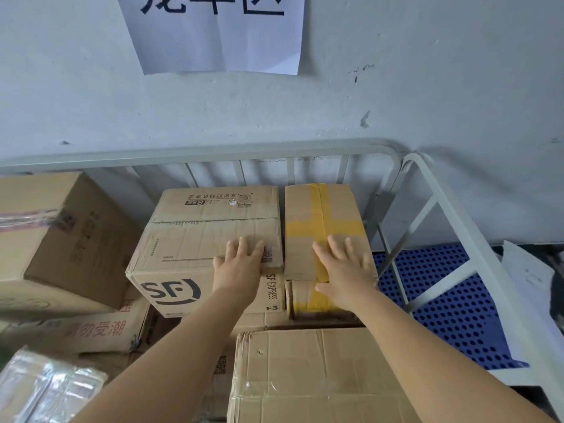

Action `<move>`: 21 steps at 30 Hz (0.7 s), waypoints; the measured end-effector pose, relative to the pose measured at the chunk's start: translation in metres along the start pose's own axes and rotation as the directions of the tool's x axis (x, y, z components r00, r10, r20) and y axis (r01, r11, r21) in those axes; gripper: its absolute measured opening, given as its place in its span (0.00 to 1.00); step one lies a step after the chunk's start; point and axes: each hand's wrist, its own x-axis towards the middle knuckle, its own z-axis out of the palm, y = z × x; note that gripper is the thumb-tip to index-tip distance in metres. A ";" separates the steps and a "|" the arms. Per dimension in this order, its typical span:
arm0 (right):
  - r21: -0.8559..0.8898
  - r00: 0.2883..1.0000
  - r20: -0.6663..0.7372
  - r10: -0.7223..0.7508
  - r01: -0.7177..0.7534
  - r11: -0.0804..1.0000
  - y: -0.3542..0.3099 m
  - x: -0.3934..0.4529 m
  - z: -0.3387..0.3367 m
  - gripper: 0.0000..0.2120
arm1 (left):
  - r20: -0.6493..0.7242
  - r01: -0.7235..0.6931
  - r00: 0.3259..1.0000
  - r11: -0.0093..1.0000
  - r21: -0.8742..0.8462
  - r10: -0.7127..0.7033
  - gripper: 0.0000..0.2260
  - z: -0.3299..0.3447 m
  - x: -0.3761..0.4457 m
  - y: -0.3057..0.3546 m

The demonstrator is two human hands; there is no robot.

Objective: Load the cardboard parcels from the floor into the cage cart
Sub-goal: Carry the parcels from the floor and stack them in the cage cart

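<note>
Inside the grey cage cart (195, 154) stand two parcels side by side against its back rail. My left hand (241, 264) lies flat on the top front edge of the SF Express box (195, 227), fingers straight. My right hand (345, 270) rests flat on the narrower box with yellow tape (320, 215), thumb over its front edge. Both boxes sit on other parcels lower in the cart.
A large box (64, 236) leans at the left, above a box with red print (91, 331). A plastic-wrapped parcel (45, 389) lies bottom left. A big carton (311, 377) sits nearest me. The cart's side rail (451, 209) borders a blue perforated pallet (442, 294). A paper sign (213, 32) hangs on the wall.
</note>
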 end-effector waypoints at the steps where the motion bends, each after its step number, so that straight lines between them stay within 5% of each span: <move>1: 0.000 1.000 0.005 0.006 -0.006 1.000 0.001 0.003 -0.002 0.40 | -0.008 -0.004 1.000 1.000 -0.002 0.004 0.33 0.001 0.005 0.002; 14: 0.020 0.998 0.051 0.040 -0.042 0.999 0.000 0.016 -0.013 0.40 | 0.011 -0.056 0.998 0.994 -0.096 0.057 0.30 -0.007 0.016 0.009; 21: 0.051 0.998 0.023 -0.060 0.059 0.997 -0.054 -0.006 -0.025 0.44 | 0.023 -0.031 0.999 0.990 -0.135 0.034 0.32 -0.017 -0.034 -0.020</move>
